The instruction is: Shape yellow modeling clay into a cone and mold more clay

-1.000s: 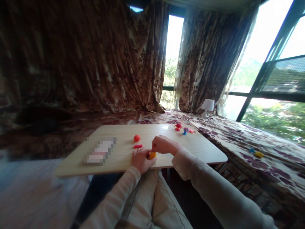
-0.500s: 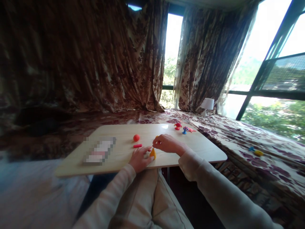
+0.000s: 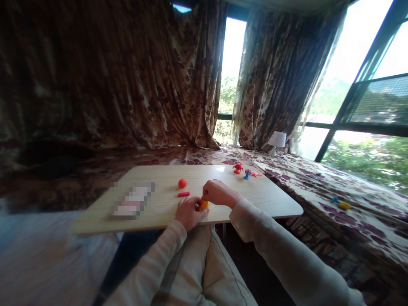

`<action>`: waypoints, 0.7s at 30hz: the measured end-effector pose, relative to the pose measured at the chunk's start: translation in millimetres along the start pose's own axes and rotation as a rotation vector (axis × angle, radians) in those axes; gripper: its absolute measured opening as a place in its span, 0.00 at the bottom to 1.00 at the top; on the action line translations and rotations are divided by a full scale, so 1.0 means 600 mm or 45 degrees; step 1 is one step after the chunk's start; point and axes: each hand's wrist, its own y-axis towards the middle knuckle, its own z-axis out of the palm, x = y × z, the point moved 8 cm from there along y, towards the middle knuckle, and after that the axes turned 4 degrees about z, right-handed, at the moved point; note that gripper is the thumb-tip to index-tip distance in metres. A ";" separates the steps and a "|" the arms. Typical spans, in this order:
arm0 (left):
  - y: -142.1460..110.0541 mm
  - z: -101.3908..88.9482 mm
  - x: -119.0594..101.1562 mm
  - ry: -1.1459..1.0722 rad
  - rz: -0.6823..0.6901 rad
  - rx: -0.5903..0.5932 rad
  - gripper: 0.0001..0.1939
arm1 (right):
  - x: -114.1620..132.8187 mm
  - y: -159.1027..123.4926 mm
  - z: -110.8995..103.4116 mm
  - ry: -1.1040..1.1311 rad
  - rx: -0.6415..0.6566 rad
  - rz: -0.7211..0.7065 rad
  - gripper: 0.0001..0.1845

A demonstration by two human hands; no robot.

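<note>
Grip's the interesting bit: the left hand [image 3: 188,213] is down low, thumb and fingers curled round a yellow-orange toy piece [image 3: 205,205], probably to brace it so it doesn't skid while the other side is busy. The right hand [image 3: 208,194] comes in from above, fingers bunched in tight right at the top of that piece. Its tips are tucked out of sight, so honestly I can't tell if it's pinching something or just pressing. The piece is near the front edge of the table [image 3: 274,197], between the two hands, which I'd guess is about comfort: close to the lap, with the forearms coming in from either side. Just past the left fingers lies a red stick [image 3: 184,194], with an orange-red ball [image 3: 182,183] behind it, both handy to that side imo. Off to the left there's a flat rectangular thing [image 3: 132,202] that's pixelated, so no clue what it is, but it's well apart from the hands. Over in the far right part are a red toy figure [image 3: 237,168], a blue toy figure [image 3: 247,174] and a pinkish-red piece [image 3: 255,174], clustered together, maybe parked there so the right sleeve doesn't knock them. The two figures look upright on little bases. Further out, a blue bit [image 3: 335,199] and a yellow bit [image 3: 344,205] lie on the floral cover [image 3: 306,178], and a white lamp [image 3: 277,139] stands back by the curtain [image 3: 264,85].
</note>
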 end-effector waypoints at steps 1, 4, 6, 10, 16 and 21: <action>0.000 0.000 0.000 -0.002 -0.002 -0.001 0.07 | 0.000 0.000 -0.003 0.001 0.000 -0.004 0.11; 0.000 0.001 0.000 -0.009 0.000 0.001 0.09 | -0.002 -0.001 -0.011 0.006 0.008 -0.012 0.14; 0.000 0.000 -0.001 -0.009 0.006 0.005 0.08 | -0.003 -0.002 -0.011 0.009 0.030 -0.019 0.14; -0.001 -0.001 -0.002 -0.011 0.014 0.008 0.08 | -0.001 -0.001 -0.005 0.011 0.057 -0.038 0.12; 0.000 0.001 -0.001 -0.022 0.019 -0.003 0.08 | -0.001 -0.001 -0.013 0.021 0.033 -0.055 0.13; 0.000 0.001 -0.001 -0.021 0.031 -0.011 0.07 | 0.002 -0.003 -0.011 0.055 0.059 -0.097 0.11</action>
